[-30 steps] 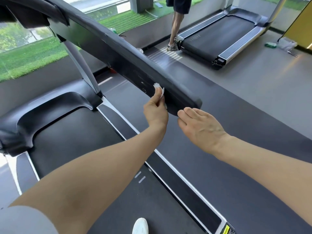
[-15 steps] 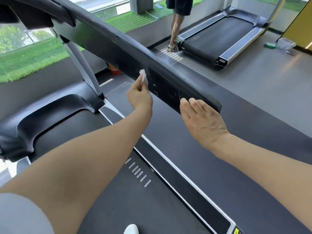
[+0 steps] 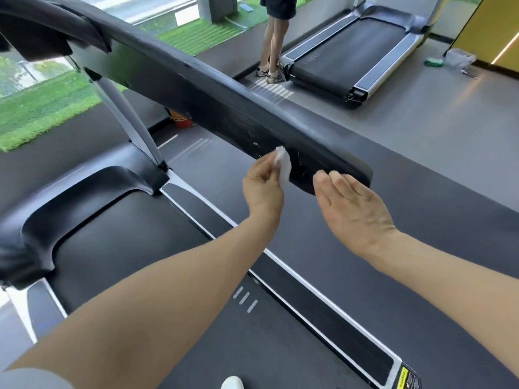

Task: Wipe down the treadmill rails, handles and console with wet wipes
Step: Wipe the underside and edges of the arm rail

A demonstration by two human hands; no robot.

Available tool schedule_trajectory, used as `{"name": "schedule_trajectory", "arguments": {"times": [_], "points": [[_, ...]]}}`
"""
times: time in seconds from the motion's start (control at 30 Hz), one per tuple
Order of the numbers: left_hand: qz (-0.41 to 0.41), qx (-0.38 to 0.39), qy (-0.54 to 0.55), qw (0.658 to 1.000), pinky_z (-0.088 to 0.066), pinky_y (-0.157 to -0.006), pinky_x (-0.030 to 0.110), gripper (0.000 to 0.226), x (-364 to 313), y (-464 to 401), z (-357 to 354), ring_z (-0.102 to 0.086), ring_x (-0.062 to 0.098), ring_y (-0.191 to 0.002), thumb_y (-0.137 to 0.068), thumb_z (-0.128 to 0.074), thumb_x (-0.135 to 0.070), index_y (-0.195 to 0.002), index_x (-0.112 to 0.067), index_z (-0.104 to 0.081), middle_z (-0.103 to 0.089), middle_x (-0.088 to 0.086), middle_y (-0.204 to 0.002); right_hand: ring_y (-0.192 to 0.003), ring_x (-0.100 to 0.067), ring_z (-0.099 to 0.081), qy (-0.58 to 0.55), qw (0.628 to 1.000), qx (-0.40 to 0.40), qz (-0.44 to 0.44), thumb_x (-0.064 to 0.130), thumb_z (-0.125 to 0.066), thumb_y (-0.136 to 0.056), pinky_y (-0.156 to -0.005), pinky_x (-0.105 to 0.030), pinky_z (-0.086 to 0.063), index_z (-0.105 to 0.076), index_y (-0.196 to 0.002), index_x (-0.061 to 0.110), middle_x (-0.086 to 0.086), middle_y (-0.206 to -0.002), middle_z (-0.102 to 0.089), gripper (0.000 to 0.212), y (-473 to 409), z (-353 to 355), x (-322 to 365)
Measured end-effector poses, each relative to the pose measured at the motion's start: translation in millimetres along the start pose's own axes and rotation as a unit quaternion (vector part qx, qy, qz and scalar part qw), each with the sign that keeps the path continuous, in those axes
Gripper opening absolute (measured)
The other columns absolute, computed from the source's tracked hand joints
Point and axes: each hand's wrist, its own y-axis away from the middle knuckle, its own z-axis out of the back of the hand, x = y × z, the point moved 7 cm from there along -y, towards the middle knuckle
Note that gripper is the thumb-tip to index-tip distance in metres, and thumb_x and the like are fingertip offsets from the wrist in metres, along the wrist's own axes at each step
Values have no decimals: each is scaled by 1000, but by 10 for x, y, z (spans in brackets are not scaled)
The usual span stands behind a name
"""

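Fingers of my left hand (image 3: 262, 189) pinch the folded wet wipe (image 3: 283, 166) and press it against the inner face of the black handrail (image 3: 213, 91), near its free end. That keeps the damp side on the panel I mean to clean. Straight and together, my right hand (image 3: 352, 209) holds nothing, its fingertips touching the rail's lower edge, probably steadying it.
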Motion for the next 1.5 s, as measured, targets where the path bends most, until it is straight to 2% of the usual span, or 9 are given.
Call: {"name": "schedule_trajectory", "arguments": {"times": [0.17,0.4,0.57,0.77,0.87,1.03,1.2,1.37,1.5], "points": [[9,-158,30,987,-42,-98,17,24,-241,-588,480,-60,7,-108,-95,-57,-15,-117,-17,-67,-66,-4,-116,-112,-27,-35,-6,1000,-5,9,3,-19,-79,-102,-35,-29,-57,-127,1,-13,-126,-33,61,-108,0,46],[79,-139,119,980,-40,-80,0,26,51,-353,2,-57,-2,-104,-95,-56,-8,-118,-11,-67,-65,-8,-120,-108,-28,-39,-42,999,7,28,4,-23,-77,-100,-34,-31,-60,-121,-2,-11,-120,-59,58,-20,-23,-12],[92,-94,91,987,-43,-99,17,26,174,7,-155,-60,6,-108,-94,-55,-3,-116,-10,-67,-66,-7,-115,-108,-27,-41,-49,998,24,32,4,-26,-74,-100,-34,-30,-64,-116,0,-10,-117,-61,57,105,-8,-69],[97,35,-23,994,-48,-82,13,20,180,269,-120,-62,8,-96,-92,-61,-10,-109,-13,-70,-69,1,-107,-90,-28,-58,-134,991,22,0,-3,-38,-65,-79,-32,-52,-67,-98,1,-12,-99,-62,45,139,126,-41],[127,36,59,989,-54,-87,32,13,102,282,-19,-63,18,-89,-93,-57,-7,-99,-11,-67,-68,4,-93,-87,-24,-55,-272,958,56,-71,-5,-56,-73,-64,-25,-48,-62,-97,5,-8,-96,-57,26,-31,214,-37],[201,58,211,955,-57,-65,25,16,-23,245,190,-65,15,-77,-98,-45,-5,-106,-5,-59,-66,8,-93,-107,-20,-45,-467,860,80,-191,21,-45,-98,-74,-23,-33,-47,-125,11,-5,-117,-46,28,-462,311,74],[241,84,289,923,-57,-63,24,15,-102,147,321,-66,15,-78,-99,-46,-13,-103,-12,-61,-67,7,-94,-98,-20,-50,-399,897,34,-185,9,-48,-95,-69,-23,-32,-55,-112,10,-5,-108,-52,19,-878,351,216],[243,59,237,939,-51,-94,32,16,-81,-145,646,-61,15,-102,-97,-52,-11,-111,-13,-60,-64,0,-101,-93,-19,-52,-297,948,79,-86,-3,-56,-84,-64,-26,-35,-53,-108,11,-3,-101,-53,28,-1381,313,363],[252,9,179,951,-50,-94,31,26,60,-413,972,-54,15,-115,-98,-50,-13,-123,-14,-58,-58,-6,-105,-60,-26,-53,-214,973,-55,67,0,-39,-76,-47,-24,-24,-57,-79,7,-7,-67,-54,20,-1836,523,544]]}}
